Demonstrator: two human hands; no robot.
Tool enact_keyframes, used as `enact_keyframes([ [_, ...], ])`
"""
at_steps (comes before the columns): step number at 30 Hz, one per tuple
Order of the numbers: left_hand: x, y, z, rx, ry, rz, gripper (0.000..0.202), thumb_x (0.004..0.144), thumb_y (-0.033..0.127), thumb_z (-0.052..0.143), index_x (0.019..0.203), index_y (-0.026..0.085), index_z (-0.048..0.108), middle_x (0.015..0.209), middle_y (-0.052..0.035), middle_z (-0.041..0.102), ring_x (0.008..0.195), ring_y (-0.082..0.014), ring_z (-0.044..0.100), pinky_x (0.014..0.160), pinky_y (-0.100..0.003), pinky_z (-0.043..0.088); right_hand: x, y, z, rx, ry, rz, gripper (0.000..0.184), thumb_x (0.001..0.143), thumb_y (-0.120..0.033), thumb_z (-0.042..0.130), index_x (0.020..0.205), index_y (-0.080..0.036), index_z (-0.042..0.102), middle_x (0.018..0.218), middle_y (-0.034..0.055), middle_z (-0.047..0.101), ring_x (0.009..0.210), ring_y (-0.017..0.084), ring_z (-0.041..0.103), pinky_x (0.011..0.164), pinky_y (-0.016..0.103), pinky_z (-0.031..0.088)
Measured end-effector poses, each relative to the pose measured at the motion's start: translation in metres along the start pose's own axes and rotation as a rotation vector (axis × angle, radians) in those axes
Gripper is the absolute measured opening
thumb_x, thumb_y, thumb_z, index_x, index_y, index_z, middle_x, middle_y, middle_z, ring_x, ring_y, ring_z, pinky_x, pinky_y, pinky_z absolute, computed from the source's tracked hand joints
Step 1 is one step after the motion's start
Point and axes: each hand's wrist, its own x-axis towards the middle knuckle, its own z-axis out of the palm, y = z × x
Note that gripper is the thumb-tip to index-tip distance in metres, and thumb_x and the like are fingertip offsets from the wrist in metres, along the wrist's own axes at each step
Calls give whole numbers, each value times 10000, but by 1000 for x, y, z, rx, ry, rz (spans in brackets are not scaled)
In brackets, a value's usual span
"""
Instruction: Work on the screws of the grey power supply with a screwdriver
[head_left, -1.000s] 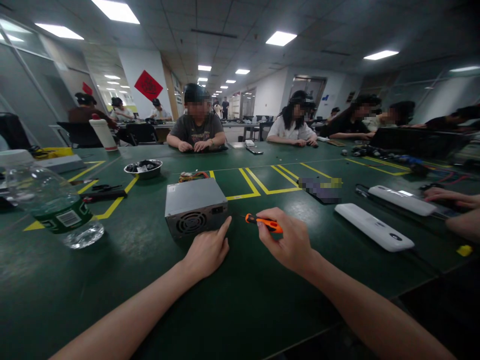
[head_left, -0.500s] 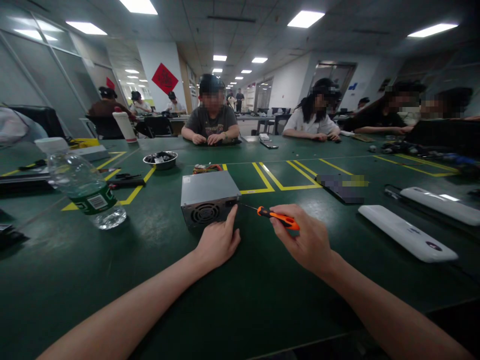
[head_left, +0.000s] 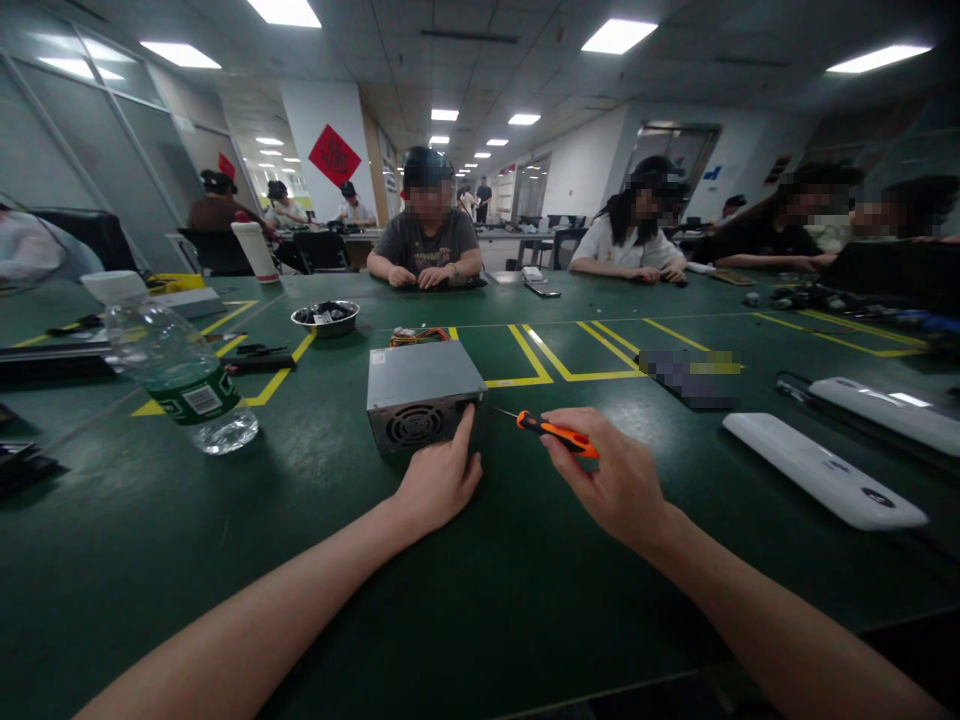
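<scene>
A grey computer power supply (head_left: 427,372) sits on the green table, its fan grille facing me and a bundle of coloured wires (head_left: 420,336) behind it. My left hand (head_left: 437,478) rests at its front right. The index finger is stretched out against the front face, near the right edge, and the thumb stands apart; the other fingers are mostly hidden. My right hand (head_left: 611,465) is closed around the orange and black handle of a screwdriver (head_left: 556,433). Its thin shaft points left, with the tip just right of the power supply's front corner.
A water bottle (head_left: 187,385) and a metal bowl of small dark parts (head_left: 326,318) stand to the left. White power banks (head_left: 825,470) and a dark flat object (head_left: 686,380) lie on the right. Several people sit across the table (head_left: 480,610), which has yellow tape lines.
The view has shifted slightly, so everything sits a little further right. The screwdriver tip, earlier at the power supply's corner, now shows a small gap from it. The left index finger stays on the front.
</scene>
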Motion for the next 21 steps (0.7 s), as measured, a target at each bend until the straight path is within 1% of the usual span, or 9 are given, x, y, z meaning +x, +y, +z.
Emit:
enact_keyframes([
  [3,1,-2,2,-27,-4,-10,612,868,246,332,1398,126,51,745,-9,631,674,-159,621,616,-260,424,-1,-4,1,8,-16,-19,186,851,-178,477,1036,-197,462,975,78,593,894,164,592,728,297,508],
  [6,1,-3,4,-44,21,-7,623,848,214,342,1397,127,59,724,4,624,660,-158,614,618,-261,421,-3,-14,5,-25,-57,-97,166,843,-137,454,999,-190,478,1049,113,557,929,174,581,708,297,514],
  [10,0,-3,3,-62,33,-1,652,823,194,360,1396,120,58,717,10,622,656,-159,609,614,-262,418,-6,-31,11,-132,-116,-243,161,811,-107,446,948,-159,511,1018,147,571,895,201,595,723,335,517],
  [12,0,-3,3,-80,33,3,658,818,194,368,1396,117,63,714,11,622,664,-158,610,618,-260,419,-7,-36,13,-185,-115,-276,179,802,-104,453,963,-140,520,996,159,587,877,208,603,716,329,515],
  [14,-1,-4,3,-90,39,3,653,818,197,371,1395,122,75,706,15,620,656,-154,606,613,-257,418,-7,-35,12,-217,-96,-259,200,812,-114,462,1004,-134,516,985,152,602,826,188,611,688,303,510],
  [16,-1,-4,3,-91,47,-1,652,815,196,376,1395,128,86,693,19,615,639,-152,599,603,-254,415,-6,-31,10,-232,-67,-202,199,832,-147,477,1028,-140,511,947,123,620,753,161,611,642,272,496],
  [19,-1,-5,1,-120,51,1,657,812,196,388,1395,141,89,694,25,614,631,-144,593,603,-250,413,-3,-20,3,-217,-32,-109,133,850,-209,489,960,-146,528,800,62,631,620,129,590,548,237,456],
  [21,-1,-5,0,-147,48,3,655,814,200,396,1394,154,96,701,29,616,633,-138,591,609,-246,411,-1,-15,0,-197,-26,-75,118,855,-238,486,918,-149,528,758,46,623,590,129,583,533,246,455],
])
